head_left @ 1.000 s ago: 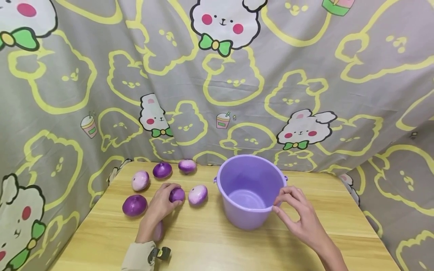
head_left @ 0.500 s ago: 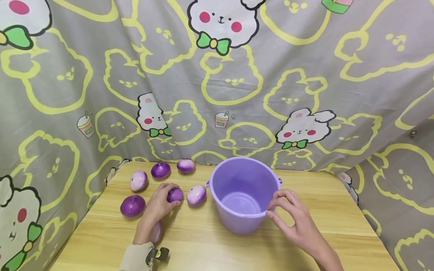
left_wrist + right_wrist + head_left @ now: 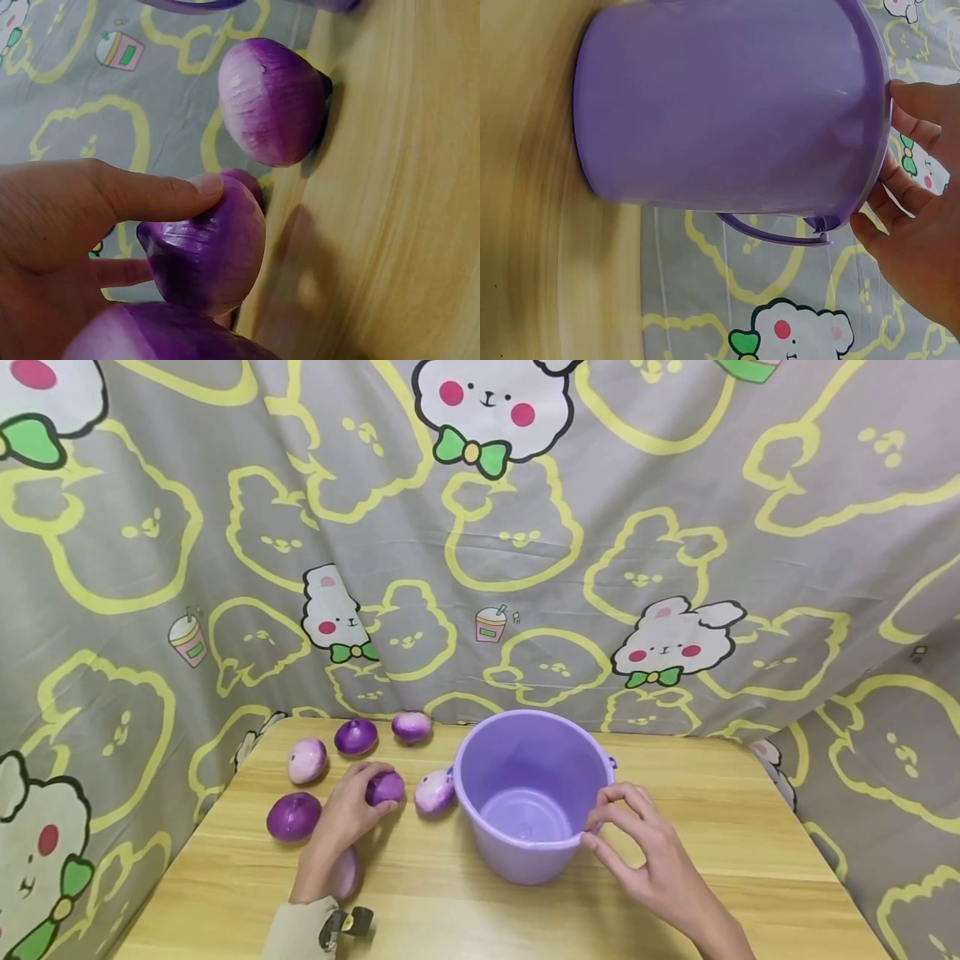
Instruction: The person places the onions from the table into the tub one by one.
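Observation:
My left hand (image 3: 351,810) holds a purple onion (image 3: 385,787), its thumb laid over the top in the left wrist view (image 3: 206,255). The fingers behind that onion are mostly hidden. To its right lies a paler purple-and-white onion (image 3: 433,792), partly covered by the bucket's side in the head view. A lilac plastic bucket (image 3: 525,860) stands upright with nothing inside. At its near right rim, my right hand (image 3: 648,852) pinches the edge between thumb and fingers; the right wrist view shows the thumb (image 3: 919,101) on the rim from outside.
More onions lie around the left hand: a dark one (image 3: 293,817), a pale one (image 3: 307,760), and two at the back (image 3: 356,737). Another onion (image 3: 345,872) sits partly behind the left wrist. A patterned curtain (image 3: 525,568) hangs behind the wooden table (image 3: 720,810).
The bucket has slid left and slightly nearer, with my right hand moving along on its rim. Its side now overlaps the pale onion in view. My left hand stays on its onion.

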Action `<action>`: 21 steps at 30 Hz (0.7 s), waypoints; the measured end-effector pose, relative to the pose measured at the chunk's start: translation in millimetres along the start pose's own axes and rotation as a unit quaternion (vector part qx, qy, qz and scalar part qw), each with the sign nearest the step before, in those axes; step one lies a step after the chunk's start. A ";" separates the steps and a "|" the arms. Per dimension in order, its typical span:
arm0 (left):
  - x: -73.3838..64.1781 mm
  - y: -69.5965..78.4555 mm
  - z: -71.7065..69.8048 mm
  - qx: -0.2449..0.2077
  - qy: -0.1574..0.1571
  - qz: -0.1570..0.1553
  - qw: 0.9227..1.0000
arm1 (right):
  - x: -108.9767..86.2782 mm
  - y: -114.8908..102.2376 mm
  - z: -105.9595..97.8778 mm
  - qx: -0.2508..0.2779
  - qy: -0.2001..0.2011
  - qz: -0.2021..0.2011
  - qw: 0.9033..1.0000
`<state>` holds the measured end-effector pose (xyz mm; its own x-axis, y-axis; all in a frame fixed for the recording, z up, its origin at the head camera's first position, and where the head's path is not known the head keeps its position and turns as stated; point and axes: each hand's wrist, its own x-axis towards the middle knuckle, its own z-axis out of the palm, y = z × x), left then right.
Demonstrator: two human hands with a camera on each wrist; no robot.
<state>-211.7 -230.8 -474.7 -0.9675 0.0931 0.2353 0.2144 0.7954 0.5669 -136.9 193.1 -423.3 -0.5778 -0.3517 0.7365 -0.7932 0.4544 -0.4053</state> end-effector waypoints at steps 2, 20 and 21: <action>-0.3 1.0 -2.1 -0.001 0.002 0.001 1.000 | 0.6 0.1 0.5 0.001 -0.001 0.000 1.000; -2.3 8.5 -16.6 -0.017 0.038 0.025 0.999 | 0.3 0.9 5.5 0.022 0.011 -0.006 1.000; -2.4 9.2 -17.7 -0.018 0.040 0.025 0.999 | 0.3 0.8 5.5 0.022 0.011 -0.005 1.000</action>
<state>-205.0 -234.3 -456.1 -0.9418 0.0838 0.3257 0.2689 0.7693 0.5796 -138.8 188.8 -426.3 -0.5659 -0.3378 0.7521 -0.8068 0.4146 -0.4209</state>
